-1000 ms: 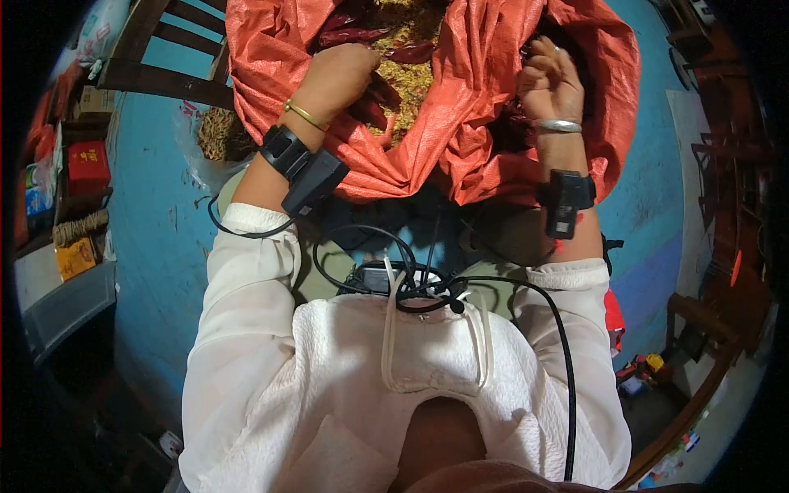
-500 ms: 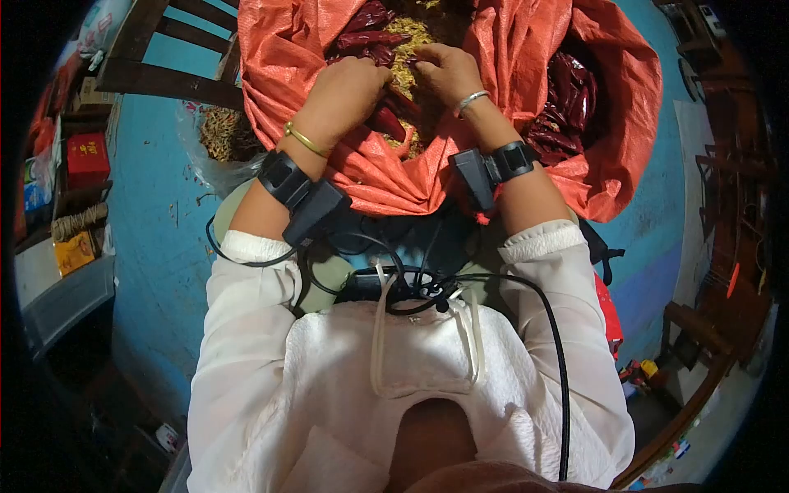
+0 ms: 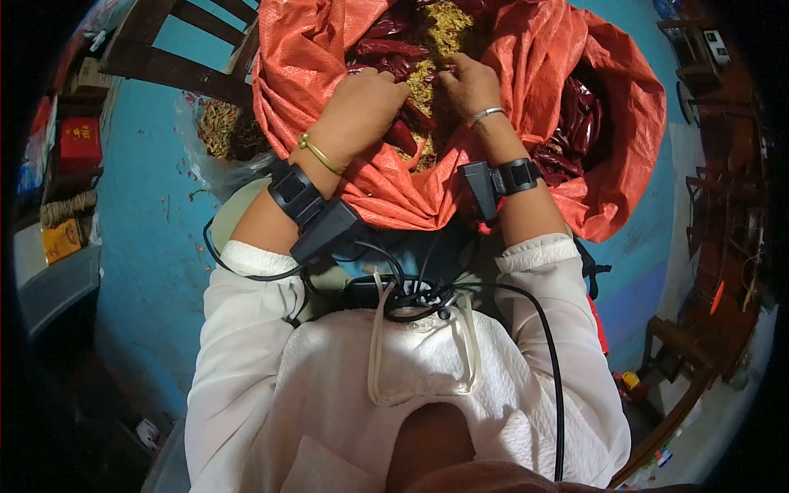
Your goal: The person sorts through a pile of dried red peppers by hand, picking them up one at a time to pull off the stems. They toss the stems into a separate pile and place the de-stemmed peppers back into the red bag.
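Left hand [image 3: 366, 111]: fingers curled, tips hidden; whether grip holds anything cannot be told. Right hand [image 3: 470, 86]: thumb and fingers drawn close together; contents likewise cannot be told. Dark red chilies [image 3: 390, 47]: just beyond left fingers, others on body side of them. Yellow seed-like bits [image 3: 448, 25]: between and beyond hands. Orange-red sacking [image 3: 296, 82]: around both. Second chili heap [image 3: 579, 123]: right of right wrist, apart.
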`<state>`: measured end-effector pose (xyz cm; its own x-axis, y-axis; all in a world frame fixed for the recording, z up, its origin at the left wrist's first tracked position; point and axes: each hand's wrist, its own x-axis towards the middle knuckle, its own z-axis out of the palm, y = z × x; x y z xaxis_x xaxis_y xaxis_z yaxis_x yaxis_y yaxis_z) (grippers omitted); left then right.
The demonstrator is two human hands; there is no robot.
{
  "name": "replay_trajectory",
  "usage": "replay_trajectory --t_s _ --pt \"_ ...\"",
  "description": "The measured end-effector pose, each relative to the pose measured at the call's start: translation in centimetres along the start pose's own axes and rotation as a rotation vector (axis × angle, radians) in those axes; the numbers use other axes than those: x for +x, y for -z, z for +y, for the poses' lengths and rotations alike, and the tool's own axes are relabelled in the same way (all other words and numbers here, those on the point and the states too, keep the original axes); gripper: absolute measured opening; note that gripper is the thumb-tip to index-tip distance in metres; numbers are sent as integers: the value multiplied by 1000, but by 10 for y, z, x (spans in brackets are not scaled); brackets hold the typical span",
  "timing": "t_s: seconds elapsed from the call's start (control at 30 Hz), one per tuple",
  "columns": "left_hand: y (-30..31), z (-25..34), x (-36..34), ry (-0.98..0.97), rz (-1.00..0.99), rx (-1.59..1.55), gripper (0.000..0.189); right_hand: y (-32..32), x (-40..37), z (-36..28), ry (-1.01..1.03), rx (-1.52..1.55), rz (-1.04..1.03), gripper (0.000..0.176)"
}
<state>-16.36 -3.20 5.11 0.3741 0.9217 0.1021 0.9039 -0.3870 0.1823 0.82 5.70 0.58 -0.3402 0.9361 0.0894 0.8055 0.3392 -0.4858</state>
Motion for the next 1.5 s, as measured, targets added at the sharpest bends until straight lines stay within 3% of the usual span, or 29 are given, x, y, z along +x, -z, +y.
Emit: replay_trajectory --t_s 0.07,0.13,0.43,0.63,0.7,0.73,0.87,0.93,1.0,1.17,1.27,1.4,1.5 --pt "0 1 -1 -17 17 7 27 3 -4 5 56 -73 58 26" --pt "1 3 -1 -12 20 14 26 0 -8 10 12 -267 -32 30" --pt "1 8 4 8 11 2 21 8 -13 10 131 -206 86 12" --pt "0 8 7 3 16 18 15 11 -9 14 148 21 233 11" --pt "0 9 8 25 2 4 14 13 -8 13 -91 366 122 11" --pt "0 9 9 21 7 10 14 9 -7 17 -87 367 130 11" --pt "-6 12 14 32 44 16 15 1 -9 25 -255 862 -55 15" --pt "-6 14 18 33 81 27 16 3 -11 24 -271 928 -88 14" --pt "-3 18 22 35 197 -149 16 7 -16 20 -317 923 -108 13" --pt "-1 31 33 156 237 -529 31 28 -30 7 -312 1129 -202 11" --pt "1 36 39 259 252 -614 23 33 -38 5 -278 1276 -187 17" --pt "-2 42 43 343 264 -969 18 44 -49 -2 -277 1266 -392 24" --pt "-8 42 43 253 301 -774 18 53 -51 -12 -296 1306 -273 13"
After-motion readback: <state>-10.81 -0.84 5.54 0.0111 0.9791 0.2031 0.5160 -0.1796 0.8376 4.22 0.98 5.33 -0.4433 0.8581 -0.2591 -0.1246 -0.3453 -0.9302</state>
